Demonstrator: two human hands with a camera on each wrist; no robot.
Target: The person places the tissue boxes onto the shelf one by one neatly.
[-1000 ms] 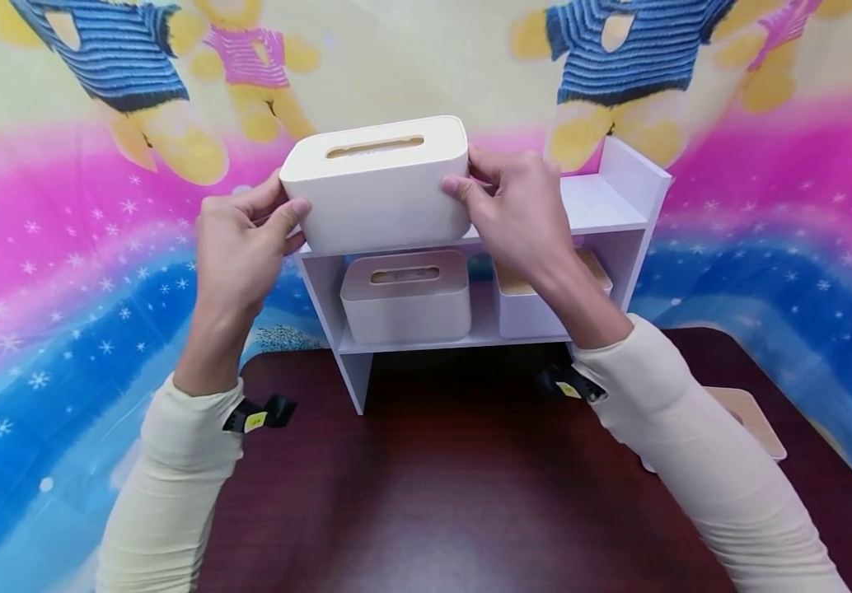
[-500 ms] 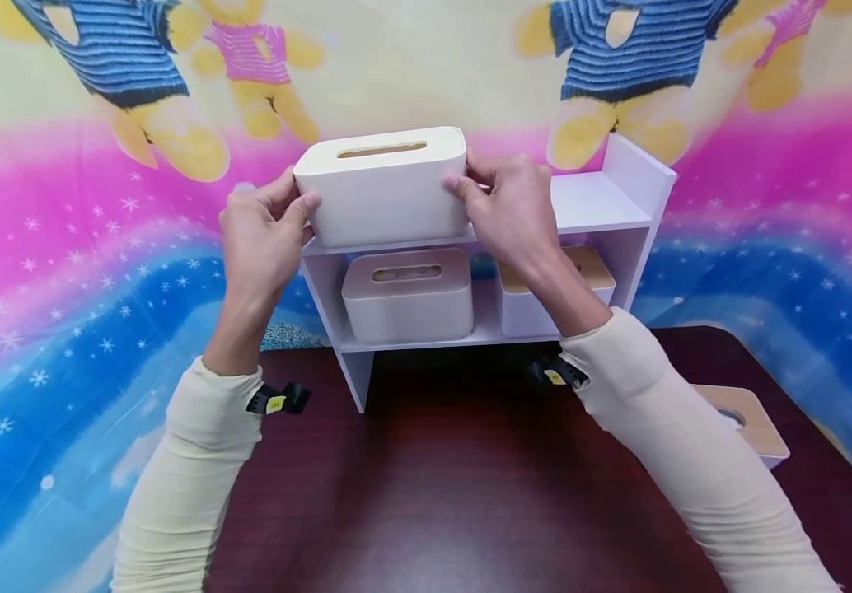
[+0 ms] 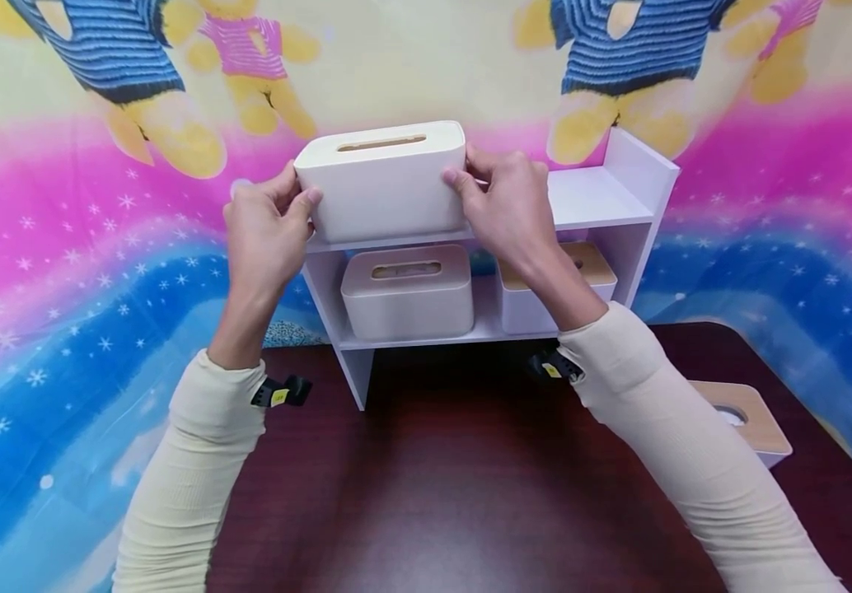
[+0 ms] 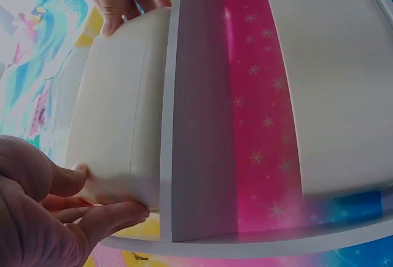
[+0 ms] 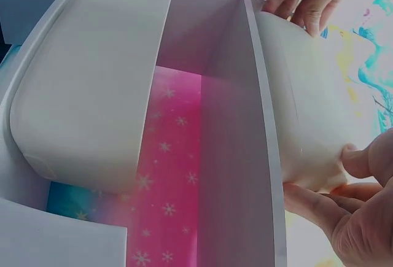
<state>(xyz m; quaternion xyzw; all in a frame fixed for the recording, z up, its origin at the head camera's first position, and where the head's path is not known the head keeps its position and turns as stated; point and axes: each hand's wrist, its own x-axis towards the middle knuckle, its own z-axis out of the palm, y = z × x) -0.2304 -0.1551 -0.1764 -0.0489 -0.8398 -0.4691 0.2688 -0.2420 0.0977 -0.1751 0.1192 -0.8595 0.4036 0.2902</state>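
A cream tissue box (image 3: 389,189) with a slot in its lid is at the left part of the white shelf's (image 3: 596,198) top board. My left hand (image 3: 266,226) grips its left end, thumb on the front face and fingers round the side. The right hand (image 3: 511,202) holds the opposite end the same way. In the left wrist view the tissue box (image 4: 116,107) lies right along the board's edge, with a hand at each end. The right wrist view shows the tissue box (image 5: 301,95) close against that board too.
Below, a second cream tissue box (image 3: 407,296) and a white box with a wooden lid (image 3: 596,268) stand on the middle shelf. Another wooden-lidded tissue box (image 3: 748,416) rests at the right of the dark table (image 3: 426,494). A printed cloth (image 3: 411,66) hangs behind.
Both hands brought the tissue box slightly right and down onto the upper board, its left end moving most. Over the last half second it has barely shifted.
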